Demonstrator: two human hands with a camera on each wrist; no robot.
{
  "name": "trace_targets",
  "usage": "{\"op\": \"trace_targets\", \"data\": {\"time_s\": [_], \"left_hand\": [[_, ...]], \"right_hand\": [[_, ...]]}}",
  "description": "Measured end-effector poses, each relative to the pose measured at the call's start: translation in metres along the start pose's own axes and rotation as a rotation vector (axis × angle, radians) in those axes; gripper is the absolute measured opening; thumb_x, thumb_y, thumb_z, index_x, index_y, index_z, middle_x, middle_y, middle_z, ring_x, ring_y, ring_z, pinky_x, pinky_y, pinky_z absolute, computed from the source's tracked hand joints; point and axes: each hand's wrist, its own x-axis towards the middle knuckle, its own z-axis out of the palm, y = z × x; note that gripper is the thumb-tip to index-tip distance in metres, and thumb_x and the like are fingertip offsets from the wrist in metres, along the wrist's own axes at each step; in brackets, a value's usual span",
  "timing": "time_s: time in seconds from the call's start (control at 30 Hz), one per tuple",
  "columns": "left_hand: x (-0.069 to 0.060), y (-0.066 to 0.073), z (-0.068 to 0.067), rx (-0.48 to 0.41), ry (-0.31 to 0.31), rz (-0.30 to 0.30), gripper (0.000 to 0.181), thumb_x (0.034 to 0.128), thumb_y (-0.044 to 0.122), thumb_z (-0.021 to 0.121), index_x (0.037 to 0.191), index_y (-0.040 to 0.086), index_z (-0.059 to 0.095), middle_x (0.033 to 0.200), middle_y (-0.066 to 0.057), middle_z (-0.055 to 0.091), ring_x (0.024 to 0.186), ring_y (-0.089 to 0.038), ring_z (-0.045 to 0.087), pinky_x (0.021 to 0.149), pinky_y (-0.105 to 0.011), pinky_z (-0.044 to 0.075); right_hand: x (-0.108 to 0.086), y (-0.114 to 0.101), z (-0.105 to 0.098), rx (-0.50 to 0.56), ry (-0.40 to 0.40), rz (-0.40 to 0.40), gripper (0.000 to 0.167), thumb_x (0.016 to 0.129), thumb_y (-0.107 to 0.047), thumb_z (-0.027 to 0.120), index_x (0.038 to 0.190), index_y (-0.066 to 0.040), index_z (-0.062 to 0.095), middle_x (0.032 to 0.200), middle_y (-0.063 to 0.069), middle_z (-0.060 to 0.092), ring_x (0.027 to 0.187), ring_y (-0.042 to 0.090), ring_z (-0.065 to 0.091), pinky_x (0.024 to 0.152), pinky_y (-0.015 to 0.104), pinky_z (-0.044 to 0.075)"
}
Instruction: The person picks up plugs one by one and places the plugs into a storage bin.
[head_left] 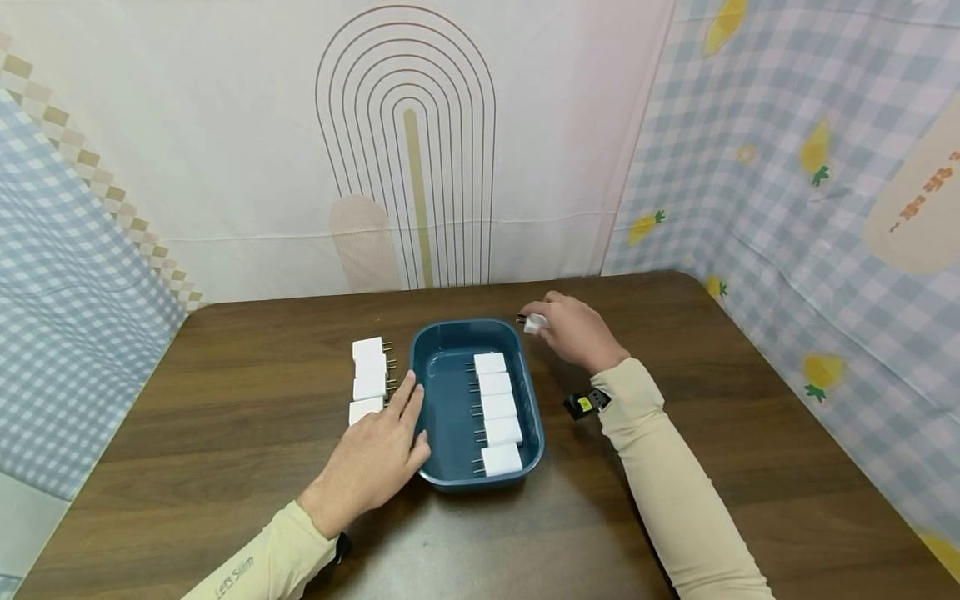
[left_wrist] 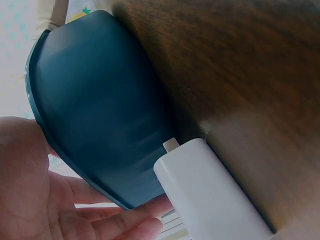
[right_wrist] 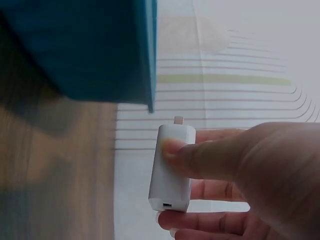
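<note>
- White box-shaped plastic charger with metal prongs (head_left: 536,323), in the head view: pinched in the fingers of the right hand (head_left: 576,330), outside and near the far right corner of a dark-blue rounded rectangular tray (head_left: 448,417), prongs pointing left.
- Also in the head view: inside the tray, along its right side, a column of five white block chargers (head_left: 498,407), prongs to the left.
- Left hand (head_left: 372,458) with fingers straight, resting on the tray's left rim; outside that rim, a row of white chargers (head_left: 369,388) on the dark brown wood-grain desk (head_left: 727,417), prongs to the right, partly hidden by the hand.
- Beyond the desk, a white cloth with line-drawn arches (head_left: 525,167).
- Left wrist view: fingers extended at the tray's rim; in front, one charger of the row, lying just beside the tray's outer wall; cannot tell whether touching.
- Right wrist view: thumb pressed on one face of the gripped charger, other fingers behind; one prong showing at the top end, small port at the bottom; tray to the upper left, apart.
</note>
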Motion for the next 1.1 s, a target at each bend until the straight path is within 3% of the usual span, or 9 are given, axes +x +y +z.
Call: {"op": "trace_targets", "data": {"time_s": [0.43,0.87,1.1], "left_hand": [[0.000,0.001,-0.001,-0.005,-0.013,-0.011,0.063,0.0983,0.032,0.055,0.151,-0.001,0.045,0.163,-0.017,0.035,0.090,-0.034,0.070,0.087,-0.046,0.056],[0.000,0.000,-0.001,-0.007,-0.005,-0.005,0.063,0.0980,0.032,0.056,0.150,-0.001,0.045,0.163,-0.018,0.036,0.089,-0.035,0.070,0.086,-0.047,0.057],[0.000,0.000,-0.001,-0.008,-0.011,-0.008,0.063,0.0982,0.032,0.056,0.151,-0.001,0.045,0.163,-0.017,0.035,0.088,-0.035,0.070,0.085,-0.047,0.057]], "right_hand": [[-0.003,-0.022,-0.005,0.028,0.010,-0.077,0.033,0.097,-0.014,0.068,0.129,-0.016,0.070,0.113,0.009,0.068,0.094,0.022,0.064,0.082,0.038,0.056],[-0.005,-0.044,-0.006,0.044,-0.063,-0.155,0.032,0.098,-0.020,0.067,0.130,-0.019,0.070,0.112,0.004,0.066,0.087,0.016,0.061,0.076,0.033,0.055],[-0.005,-0.047,-0.001,0.055,-0.092,-0.165,0.032,0.098,-0.021,0.067,0.130,-0.019,0.070,0.113,0.004,0.066,0.089,0.015,0.062,0.081,0.033,0.057]]}}
